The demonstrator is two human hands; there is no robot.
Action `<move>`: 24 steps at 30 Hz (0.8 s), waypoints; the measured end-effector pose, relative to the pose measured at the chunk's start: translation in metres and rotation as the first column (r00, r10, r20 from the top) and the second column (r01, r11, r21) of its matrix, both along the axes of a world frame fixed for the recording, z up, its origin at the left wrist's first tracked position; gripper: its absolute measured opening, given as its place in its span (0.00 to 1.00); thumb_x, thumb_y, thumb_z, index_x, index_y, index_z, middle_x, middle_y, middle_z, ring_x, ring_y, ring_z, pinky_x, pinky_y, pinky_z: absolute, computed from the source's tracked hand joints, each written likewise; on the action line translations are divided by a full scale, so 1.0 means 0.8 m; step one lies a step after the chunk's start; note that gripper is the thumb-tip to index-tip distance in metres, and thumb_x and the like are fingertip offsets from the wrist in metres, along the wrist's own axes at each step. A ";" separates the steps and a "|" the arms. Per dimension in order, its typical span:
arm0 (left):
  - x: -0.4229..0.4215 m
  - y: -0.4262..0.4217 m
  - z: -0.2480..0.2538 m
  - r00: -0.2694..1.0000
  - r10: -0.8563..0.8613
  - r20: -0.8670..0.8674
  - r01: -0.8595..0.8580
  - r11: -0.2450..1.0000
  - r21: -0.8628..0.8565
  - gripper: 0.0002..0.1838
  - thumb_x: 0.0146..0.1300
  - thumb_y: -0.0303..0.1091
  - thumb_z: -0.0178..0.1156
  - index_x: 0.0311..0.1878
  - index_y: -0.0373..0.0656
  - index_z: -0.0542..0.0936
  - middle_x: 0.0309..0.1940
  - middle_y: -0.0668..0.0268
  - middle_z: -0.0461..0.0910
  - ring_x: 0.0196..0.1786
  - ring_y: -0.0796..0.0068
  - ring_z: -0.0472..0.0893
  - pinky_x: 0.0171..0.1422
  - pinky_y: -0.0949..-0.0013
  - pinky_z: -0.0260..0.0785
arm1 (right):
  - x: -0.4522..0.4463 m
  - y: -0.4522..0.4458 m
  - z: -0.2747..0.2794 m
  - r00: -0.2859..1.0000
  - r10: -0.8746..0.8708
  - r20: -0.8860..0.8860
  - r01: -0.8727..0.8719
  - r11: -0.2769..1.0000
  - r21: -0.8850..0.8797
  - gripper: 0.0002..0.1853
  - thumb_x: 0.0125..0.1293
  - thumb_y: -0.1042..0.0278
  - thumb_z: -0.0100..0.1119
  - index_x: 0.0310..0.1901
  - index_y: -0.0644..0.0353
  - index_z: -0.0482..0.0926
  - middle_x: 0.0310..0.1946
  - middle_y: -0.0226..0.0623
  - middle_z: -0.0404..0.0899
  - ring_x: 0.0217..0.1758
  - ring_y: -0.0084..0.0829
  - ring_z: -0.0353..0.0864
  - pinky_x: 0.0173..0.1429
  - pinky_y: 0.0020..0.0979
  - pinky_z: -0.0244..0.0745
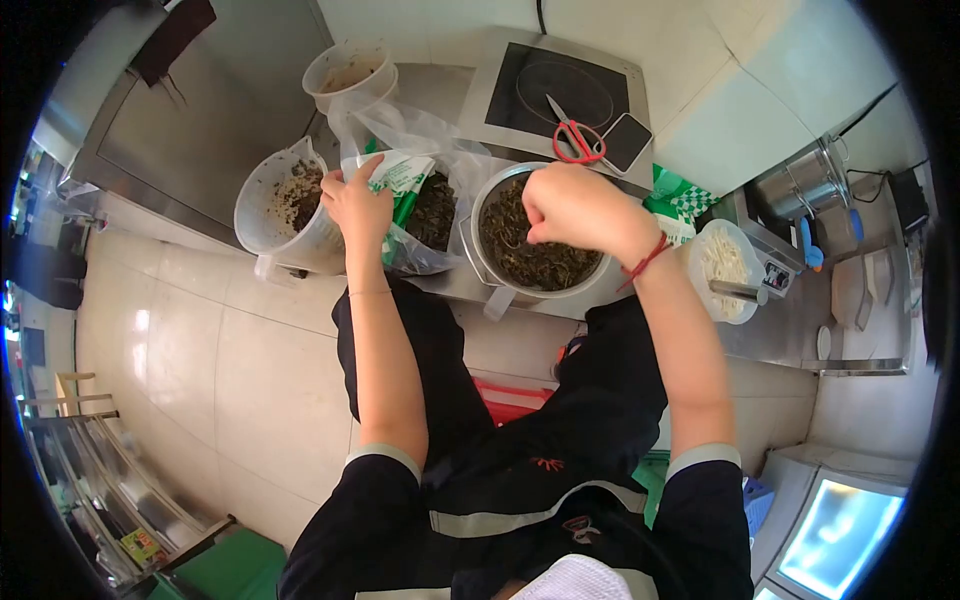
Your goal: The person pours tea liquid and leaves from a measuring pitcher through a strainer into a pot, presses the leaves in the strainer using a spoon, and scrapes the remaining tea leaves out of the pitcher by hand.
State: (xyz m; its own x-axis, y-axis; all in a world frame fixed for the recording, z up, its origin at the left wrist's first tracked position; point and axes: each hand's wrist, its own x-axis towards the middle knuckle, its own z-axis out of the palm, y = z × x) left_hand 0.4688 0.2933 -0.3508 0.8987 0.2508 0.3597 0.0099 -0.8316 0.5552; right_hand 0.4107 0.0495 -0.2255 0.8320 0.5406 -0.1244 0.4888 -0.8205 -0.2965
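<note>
1. Presently, right hand (565, 205): above the steel pot (476, 215), fingers curled inward; whether they pinch anything, cannot tell.
2. Left hand (358, 203): left of the pot, fingers spread and bent at the edge of a clear bag (455, 140); whether they grip its film, cannot tell.
3. Obstruction: right hand and wrist, the latter with a red cord (648, 262), mask the pot's far right part.
4. Behind the pot: cooktop (515, 85), bearing red-handled scissors (578, 138), blades parted, and a phone (627, 143) just beside.
5. Right of the pot: green-checked packet (683, 192).
6. Beneath the pot: steel counter (435, 85). Behind: pale wall (690, 90). Below and left: tiled floor (180, 300).
7. Pot contents: dark leafy strands (530, 255).
8. Bag, left of the pot: dark leafy matter (435, 215).
9. Jug (262, 215), farther left: brown bits clinging inside; behind it, a tub (325, 95) with pale residue.
10. Translucent bowl (695, 270), right of the pot: white strips (722, 258), utensil handle (738, 290) across the rim.
</note>
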 end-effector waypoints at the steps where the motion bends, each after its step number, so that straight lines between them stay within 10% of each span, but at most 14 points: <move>1: 0.002 0.004 -0.006 0.999 -0.039 -0.001 0.039 0.999 0.021 0.28 0.44 0.23 0.56 0.50 0.65 0.78 0.51 0.47 0.62 0.54 0.49 0.63 0.61 0.58 0.55 | 0.001 0.007 -0.014 0.994 0.048 0.101 -0.043 0.998 -0.048 0.09 0.40 0.70 0.67 0.18 0.63 0.76 0.19 0.42 0.76 0.27 0.40 0.77 0.34 0.36 0.71; 8: 0.004 0.023 -0.010 0.974 -0.137 -0.178 0.125 0.989 -0.075 0.29 0.45 0.21 0.52 0.54 0.55 0.76 0.56 0.42 0.58 0.58 0.42 0.60 0.62 0.54 0.57 | 0.027 0.002 -0.007 0.978 0.017 -0.208 -0.020 1.000 -0.014 0.09 0.40 0.70 0.67 0.18 0.64 0.76 0.18 0.41 0.75 0.26 0.40 0.76 0.33 0.36 0.70; 17: 0.023 0.039 -0.029 0.963 -0.173 -0.208 0.122 0.963 -0.241 0.27 0.48 0.26 0.51 0.57 0.45 0.71 0.63 0.40 0.57 0.67 0.45 0.54 0.68 0.55 0.49 | 0.022 -0.019 -0.020 0.983 0.051 -0.178 -0.034 0.995 0.098 0.10 0.42 0.68 0.66 0.18 0.65 0.76 0.16 0.41 0.75 0.21 0.36 0.75 0.29 0.32 0.69; 24: 0.007 0.040 -0.029 0.958 -0.225 -0.178 0.176 0.951 -0.252 0.31 0.44 0.20 0.46 0.58 0.44 0.71 0.62 0.46 0.60 0.65 0.46 0.58 0.68 0.57 0.50 | -0.008 -0.081 0.007 0.905 -0.224 -0.362 0.357 0.863 0.358 0.08 0.46 0.70 0.66 0.22 0.65 0.78 0.17 0.33 0.76 0.21 0.19 0.73 0.28 0.23 0.67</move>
